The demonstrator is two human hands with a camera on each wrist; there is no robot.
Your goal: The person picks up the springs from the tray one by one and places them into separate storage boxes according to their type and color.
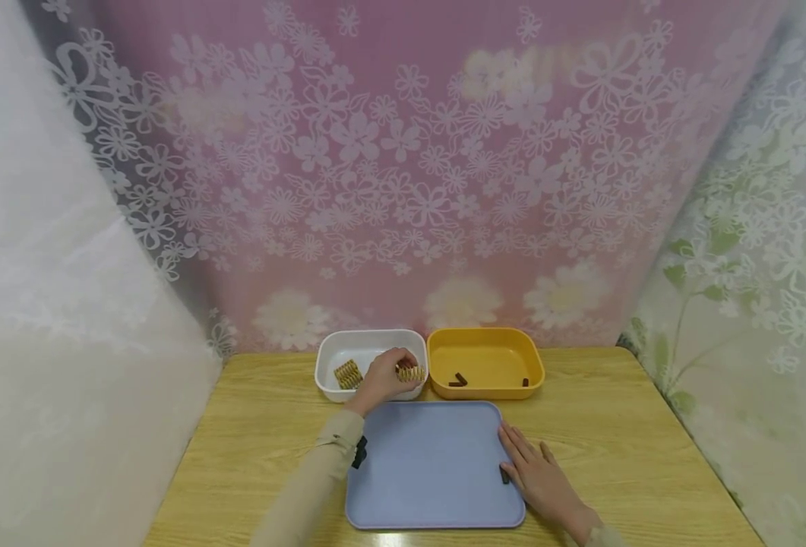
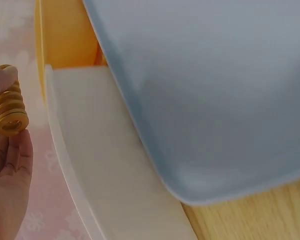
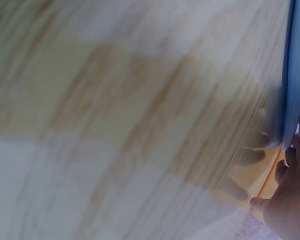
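Note:
A brass-coloured coil spring (image 2: 10,107) is pinched between the thumb and fingers of my left hand (image 1: 387,374), raised over the right part of the white bin (image 1: 368,336). In the head view more coil springs (image 1: 348,374) lie at the left inside that bin. My right hand (image 1: 538,477) rests with straight fingers along the right rim of the blue-grey tray (image 1: 437,463). A small dark cylinder (image 1: 504,474) lies on the tray by the right thumb; whether the thumb touches it I cannot tell.
Right of the white bin stands a yellow-orange bin (image 1: 488,357) with a few small brown cylinders (image 1: 461,378) near its front wall. Both bins stand behind the tray on a wood-grain table (image 1: 621,425). Flowered cloth (image 1: 403,182) hangs behind and at the sides.

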